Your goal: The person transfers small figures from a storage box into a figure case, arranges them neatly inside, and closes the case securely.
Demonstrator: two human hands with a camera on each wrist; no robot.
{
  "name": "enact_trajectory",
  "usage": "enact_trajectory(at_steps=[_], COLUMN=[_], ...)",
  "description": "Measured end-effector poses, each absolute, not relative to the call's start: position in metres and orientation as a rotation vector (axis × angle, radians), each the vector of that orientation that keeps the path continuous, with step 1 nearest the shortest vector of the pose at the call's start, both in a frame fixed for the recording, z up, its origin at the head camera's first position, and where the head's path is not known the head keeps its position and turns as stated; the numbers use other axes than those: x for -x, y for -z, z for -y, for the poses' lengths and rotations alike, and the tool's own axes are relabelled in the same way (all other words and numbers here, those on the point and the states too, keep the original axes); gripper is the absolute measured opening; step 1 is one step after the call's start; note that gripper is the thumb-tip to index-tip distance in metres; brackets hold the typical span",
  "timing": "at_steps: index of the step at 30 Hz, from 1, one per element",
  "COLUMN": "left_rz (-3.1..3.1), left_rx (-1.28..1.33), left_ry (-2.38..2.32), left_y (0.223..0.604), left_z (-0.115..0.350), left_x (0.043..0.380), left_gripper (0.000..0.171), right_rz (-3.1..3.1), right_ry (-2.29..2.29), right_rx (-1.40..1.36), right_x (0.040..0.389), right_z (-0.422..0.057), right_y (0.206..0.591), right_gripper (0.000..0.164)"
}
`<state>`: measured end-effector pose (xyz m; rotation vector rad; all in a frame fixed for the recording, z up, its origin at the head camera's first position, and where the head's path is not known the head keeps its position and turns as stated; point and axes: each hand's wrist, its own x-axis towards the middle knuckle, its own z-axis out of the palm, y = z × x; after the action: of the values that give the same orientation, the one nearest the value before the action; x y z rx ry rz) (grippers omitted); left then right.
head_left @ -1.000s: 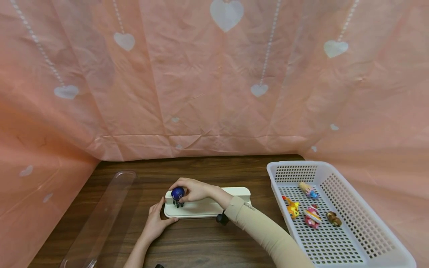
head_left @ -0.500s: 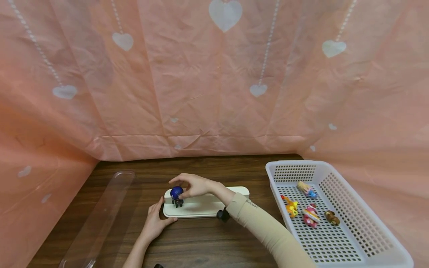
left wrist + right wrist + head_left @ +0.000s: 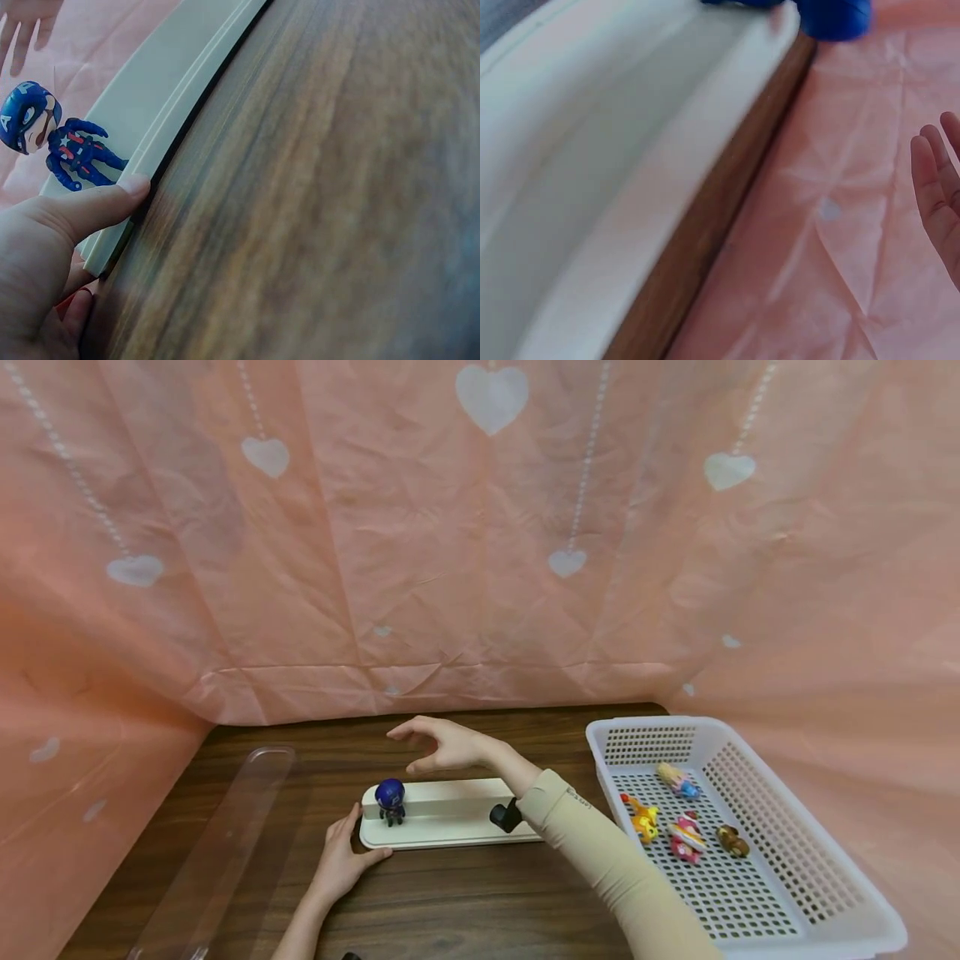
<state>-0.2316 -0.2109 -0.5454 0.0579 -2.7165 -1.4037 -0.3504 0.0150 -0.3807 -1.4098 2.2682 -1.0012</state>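
A small superhero figurine (image 3: 390,800) with a blue helmet and blue suit stands upright on the left end of a long white stepped display base (image 3: 450,833). My left hand (image 3: 337,864) holds that end of the base. In the left wrist view its thumb (image 3: 112,204) lies on the base's front edge beside the figurine's feet. My right hand (image 3: 453,746) hovers above and behind the base with nothing in it, apart from the figurine. In the right wrist view its fingers (image 3: 930,176) are extended, and the figurine (image 3: 834,16) is cut off at the top.
A white perforated basket (image 3: 832,860) stands on the right, holding several small toys, among them a yellow figure (image 3: 643,820) and a brown one (image 3: 732,841). On the left lies a long clear plastic cover (image 3: 225,852). A pink curtain (image 3: 465,568) hangs behind the table.
My right hand has let go of the figurine and moved up and slightly right. The figurine stays standing on the base. My left hand keeps its place on the base.
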Motion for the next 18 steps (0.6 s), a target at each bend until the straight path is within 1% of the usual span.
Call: enact_trajectory(at_steps=[6,13,18], left_rz=[2.721,2.727,2.734], left_rx=[-0.046,-0.038,-0.04], left_ry=[1.38,1.388,1.403], left_y=[0.545,0.547,0.548], left_z=[0.212,0.214,0.213], left_x=[0.233,0.235,0.234], left_gripper=[0.106,0.105,0.106], right_rz=[-2.283,-2.311,-2.327], right_ry=[1.089,1.113,1.123], right_rx=[1.373,1.371,1.363], right_x=[0.354,0.355,0.354], right_z=[-0.031,-0.048,-0.061], right_y=[0.363,0.353,0.347], right_gripper=[0.055,0.05,0.05])
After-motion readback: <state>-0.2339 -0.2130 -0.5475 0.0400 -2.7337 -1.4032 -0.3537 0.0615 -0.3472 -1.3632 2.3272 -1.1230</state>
